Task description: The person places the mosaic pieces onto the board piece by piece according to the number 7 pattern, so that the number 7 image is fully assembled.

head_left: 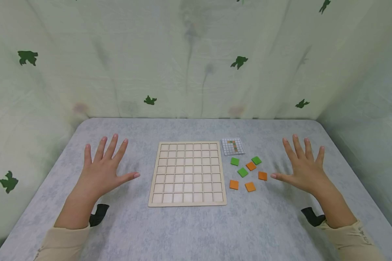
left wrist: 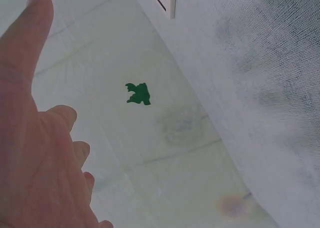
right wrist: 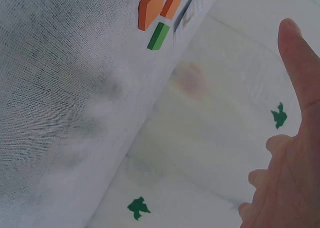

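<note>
The left hand [head_left: 100,175] spreads its fingers wide and holds nothing, its thumb pointing at the left edge of the wooden grid board [head_left: 188,204], with a strip of table [head_left: 183,232] showing between thumb tip and board. The right hand [head_left: 308,177] is spread just as wide, also holding nothing; its thumb tip points at the nearest orange tile [head_left: 262,175], close beside it but not touching. The other three orange tiles [head_left: 234,185] and three green tiles [head_left: 243,172] lie loosely scattered farther left of that thumb, between it and the board's right edge. Above them, next to the board's upper right corner, sits a small pattern card [head_left: 230,150] printed with a grid and coloured squares. In the left wrist view, a corner of the board shows well apart from the thumb; in the right wrist view, tiles and card appear beyond the thumb, likewise well apart
</note>
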Demonstrator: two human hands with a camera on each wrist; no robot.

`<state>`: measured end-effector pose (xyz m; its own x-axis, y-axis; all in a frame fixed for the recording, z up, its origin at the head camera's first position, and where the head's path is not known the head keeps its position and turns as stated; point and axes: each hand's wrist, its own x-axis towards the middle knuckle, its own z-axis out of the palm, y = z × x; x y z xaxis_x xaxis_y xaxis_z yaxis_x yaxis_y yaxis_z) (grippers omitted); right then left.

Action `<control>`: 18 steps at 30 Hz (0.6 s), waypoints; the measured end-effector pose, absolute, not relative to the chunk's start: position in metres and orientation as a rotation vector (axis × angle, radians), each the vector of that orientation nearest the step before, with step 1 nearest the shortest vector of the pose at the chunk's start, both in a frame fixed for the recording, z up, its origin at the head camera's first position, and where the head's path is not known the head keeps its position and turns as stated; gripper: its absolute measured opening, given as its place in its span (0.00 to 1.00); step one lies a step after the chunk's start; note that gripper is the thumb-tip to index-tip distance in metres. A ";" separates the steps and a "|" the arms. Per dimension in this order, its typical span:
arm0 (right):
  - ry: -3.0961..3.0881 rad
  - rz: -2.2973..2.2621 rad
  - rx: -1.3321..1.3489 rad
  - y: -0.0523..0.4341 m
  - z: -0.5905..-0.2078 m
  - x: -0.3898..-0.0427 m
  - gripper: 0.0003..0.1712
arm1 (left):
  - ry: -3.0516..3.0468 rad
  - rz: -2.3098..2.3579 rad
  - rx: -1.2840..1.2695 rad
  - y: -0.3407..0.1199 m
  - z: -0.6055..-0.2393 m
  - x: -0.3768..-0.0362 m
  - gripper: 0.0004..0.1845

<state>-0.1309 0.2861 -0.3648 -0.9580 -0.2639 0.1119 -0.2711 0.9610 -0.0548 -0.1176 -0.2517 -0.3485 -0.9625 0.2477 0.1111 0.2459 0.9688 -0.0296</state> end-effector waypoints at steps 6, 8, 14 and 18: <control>-3.010 0.111 0.419 0.286 -0.365 -0.130 0.65 | -3.005 0.022 -0.379 -0.251 -0.349 -0.117 0.55; -3.009 0.111 0.421 0.286 -0.365 -0.130 0.65 | -3.003 0.023 -0.383 -0.251 -0.349 -0.117 0.55; -3.008 0.101 0.428 0.286 -0.363 -0.131 0.66 | -3.002 0.026 -0.391 -0.250 -0.349 -0.117 0.55; -3.000 0.096 0.434 0.285 -0.362 -0.133 0.66 | -2.999 0.030 -0.395 -0.250 -0.348 -0.118 0.55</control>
